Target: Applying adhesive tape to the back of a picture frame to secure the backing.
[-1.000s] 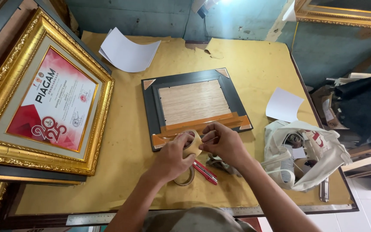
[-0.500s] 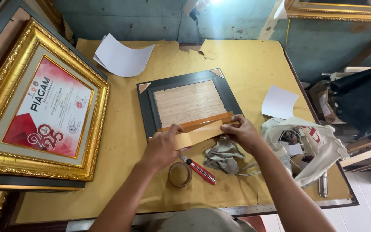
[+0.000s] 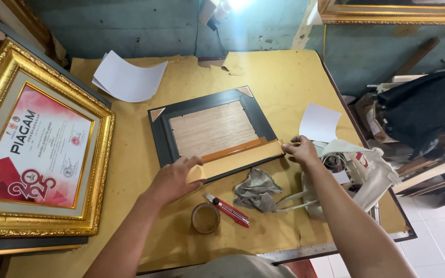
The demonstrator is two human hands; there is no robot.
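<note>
Brown tape strip (image 3: 238, 160) is stretched flat along the near edge of the black frame (image 3: 212, 128), which lies face down in the middle of the yellow-papered table (image 3: 279, 77) with its wooden backing board (image 3: 209, 128) showing.

Going left to right: a gold-framed certificate (image 3: 32, 149) leans at the far left, well apart from the work. The left hand (image 3: 173, 177) is palm down at the strip's left end, thumb and fingers pressing it where it curls up a bit, so that grip is closed on the tape. Below it sit the tape roll (image 3: 205, 217), a red utility knife (image 3: 227, 210) and a grey rag (image 3: 256, 189). The right hand (image 3: 301, 150) pinches the strip's right end between thumb and fingertips, wrist raised, forearm coming in from the lower right.

My take: this stuff looks thin, light and floppy, sticky on one side, and probably creases or grabs itself if it goes slack. Holding both ends taut seems the way to go.
</note>
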